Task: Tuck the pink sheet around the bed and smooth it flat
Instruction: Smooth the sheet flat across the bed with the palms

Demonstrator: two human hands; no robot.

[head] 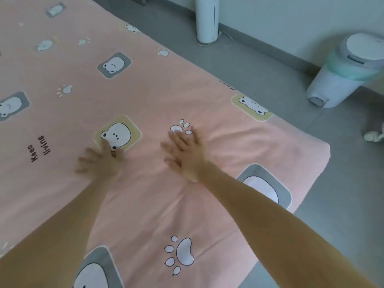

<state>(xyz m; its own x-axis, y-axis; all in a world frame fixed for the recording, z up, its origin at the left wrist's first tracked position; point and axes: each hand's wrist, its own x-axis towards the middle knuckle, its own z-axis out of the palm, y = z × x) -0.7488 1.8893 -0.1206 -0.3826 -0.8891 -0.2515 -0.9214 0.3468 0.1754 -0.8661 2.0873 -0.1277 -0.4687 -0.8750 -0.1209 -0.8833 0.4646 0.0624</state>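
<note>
Both forearms reach out from the bottom edge over the pink sheet [145, 204], which lies spread across the bed [324, 154] and covers its near right corner. Right hand [185, 154] lies flat, fingers spread, pressing on the cloth beside a paw print. Left hand [99, 161] is blurred but looks flat and released, holding nothing. Step looks like smoothing. Creases fan from the right hand toward the corner; next likely needs palms swept outward there.
</note>
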